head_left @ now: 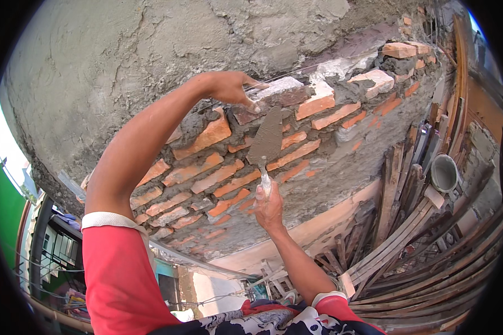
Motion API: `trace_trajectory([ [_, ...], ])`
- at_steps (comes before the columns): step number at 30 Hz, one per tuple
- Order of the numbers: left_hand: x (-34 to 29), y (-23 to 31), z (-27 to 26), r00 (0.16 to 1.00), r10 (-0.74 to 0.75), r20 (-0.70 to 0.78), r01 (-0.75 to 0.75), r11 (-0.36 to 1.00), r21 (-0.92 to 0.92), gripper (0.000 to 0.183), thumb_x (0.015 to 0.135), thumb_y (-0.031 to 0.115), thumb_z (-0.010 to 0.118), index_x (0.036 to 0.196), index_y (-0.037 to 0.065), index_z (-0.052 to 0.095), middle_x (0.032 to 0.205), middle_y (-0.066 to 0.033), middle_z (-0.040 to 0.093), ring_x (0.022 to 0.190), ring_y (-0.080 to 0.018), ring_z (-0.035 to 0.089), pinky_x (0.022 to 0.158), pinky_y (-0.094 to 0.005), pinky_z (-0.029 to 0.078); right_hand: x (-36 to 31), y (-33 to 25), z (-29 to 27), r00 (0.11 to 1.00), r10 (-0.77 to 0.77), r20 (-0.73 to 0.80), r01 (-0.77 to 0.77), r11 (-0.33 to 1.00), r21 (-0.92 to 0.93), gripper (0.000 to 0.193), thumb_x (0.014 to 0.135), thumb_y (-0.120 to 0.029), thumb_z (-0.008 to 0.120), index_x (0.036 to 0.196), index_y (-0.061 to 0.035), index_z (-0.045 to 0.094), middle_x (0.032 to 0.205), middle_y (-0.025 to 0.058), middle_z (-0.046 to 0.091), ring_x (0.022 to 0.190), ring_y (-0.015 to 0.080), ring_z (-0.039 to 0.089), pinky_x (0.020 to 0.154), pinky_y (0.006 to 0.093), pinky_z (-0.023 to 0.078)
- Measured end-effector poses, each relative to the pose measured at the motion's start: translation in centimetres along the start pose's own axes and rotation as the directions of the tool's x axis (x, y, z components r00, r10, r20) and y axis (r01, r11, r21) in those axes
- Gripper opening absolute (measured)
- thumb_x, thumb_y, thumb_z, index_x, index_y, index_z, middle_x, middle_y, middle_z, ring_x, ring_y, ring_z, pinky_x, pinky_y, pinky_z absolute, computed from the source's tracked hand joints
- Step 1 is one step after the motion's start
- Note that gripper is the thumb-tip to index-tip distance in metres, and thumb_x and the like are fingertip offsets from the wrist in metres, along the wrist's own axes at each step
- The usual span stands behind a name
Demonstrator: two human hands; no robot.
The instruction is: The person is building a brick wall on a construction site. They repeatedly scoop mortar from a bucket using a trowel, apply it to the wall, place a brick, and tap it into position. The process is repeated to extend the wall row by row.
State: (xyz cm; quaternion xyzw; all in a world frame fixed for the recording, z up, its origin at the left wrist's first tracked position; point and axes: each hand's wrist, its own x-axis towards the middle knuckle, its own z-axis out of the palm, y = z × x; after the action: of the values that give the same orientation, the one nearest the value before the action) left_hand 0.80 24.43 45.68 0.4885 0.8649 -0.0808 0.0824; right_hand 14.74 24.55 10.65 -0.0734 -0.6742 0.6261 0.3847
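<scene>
My left hand (229,87) reaches up to the top course of a brick wall. Its thumb and fingers pinch the left end of a greyish brick (288,95) with a pale, rough top. In my right hand (269,209) is a pointed trowel (267,137), held by its handle with the tip upward. Grey mortar coats its blade, which lies in front of the wall face just below that brick; whether it touches the wall I cannot tell. To the right, an orange brick (316,104) sits in the same course, with mortar around it.
A thin string (341,58) stretches along the top course. Behind rises a rough plastered wall (151,39). Lower right, long wooden planks (413,268) lie stacked near a mortar-stained bucket (444,173). Orange bricks (207,137) with uneven mortar joints jut from the wall face.
</scene>
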Motion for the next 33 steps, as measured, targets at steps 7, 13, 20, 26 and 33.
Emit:
trace_trajectory([
  [7,0.9,-1.4,0.5,0.999,-0.009,-0.039,0.012,0.998,0.069,0.084,0.087,0.047,0.077,0.160,0.027,0.039,0.154,-0.0185,0.050,0.142,-0.0376,0.048,0.121,-0.0541,0.036,-4.6,1.7,-1.6,0.968,0.176,0.177,-0.135,0.965,-0.223,0.034,0.105,-0.028,0.056,0.124,0.0001,0.053,0.103,0.0322,0.066,0.097,0.0512,0.066,0.078,0.0531,0.052],
  [13,-0.4,0.8,0.3,0.999,-0.009,-0.049,0.012,0.998,0.057,0.076,0.093,0.035,0.071,0.160,0.019,0.038,0.156,-0.0252,0.045,0.146,-0.0395,0.042,0.124,-0.0564,0.029,-2.4,2.0,-5.9,0.999,-0.048,-0.007,0.044,0.949,-0.313,0.033,0.105,-0.029,0.058,0.121,0.0002,0.053,0.090,0.0290,0.068,0.084,0.0500,0.067,0.071,0.0519,0.052],
  [20,0.0,0.0,0.9,0.999,-0.002,-0.054,0.005,0.998,0.062,0.076,0.094,0.039,0.070,0.160,0.020,0.037,0.158,-0.0233,0.043,0.148,-0.0397,0.039,0.125,-0.0609,0.026,-1.5,3.5,-6.6,0.999,0.049,-0.009,-0.049,0.970,-0.240,0.042,0.107,-0.040,0.053,0.121,-0.0004,0.056,0.093,0.0249,0.068,0.084,0.0439,0.069,0.074,0.0498,0.052],
  [26,0.3,0.0,1.0,0.994,-0.015,-0.104,0.024,0.996,0.086,0.073,0.093,0.038,0.069,0.159,0.025,0.041,0.157,-0.0236,0.044,0.148,-0.0392,0.039,0.125,-0.0606,0.026,-2.1,0.5,-2.1,0.969,0.144,0.198,-0.141,0.990,-0.028,0.048,0.107,-0.046,0.048,0.123,-0.0009,0.052,0.099,0.0266,0.068,0.094,0.0461,0.068,0.082,0.0523,0.052],
  [33,1.0,-0.8,1.3,0.984,-0.022,-0.174,0.043,0.992,0.121,0.080,0.090,0.061,0.069,0.157,0.025,0.044,0.156,-0.0150,0.049,0.144,-0.0345,0.047,0.122,-0.0534,0.035,-7.6,5.1,-1.6,0.930,0.228,0.288,-0.109,0.920,-0.377,0.041,0.104,-0.034,0.057,0.121,0.0022,0.049,0.094,0.0339,0.068,0.090,0.0542,0.065,0.080,0.0594,0.052],
])
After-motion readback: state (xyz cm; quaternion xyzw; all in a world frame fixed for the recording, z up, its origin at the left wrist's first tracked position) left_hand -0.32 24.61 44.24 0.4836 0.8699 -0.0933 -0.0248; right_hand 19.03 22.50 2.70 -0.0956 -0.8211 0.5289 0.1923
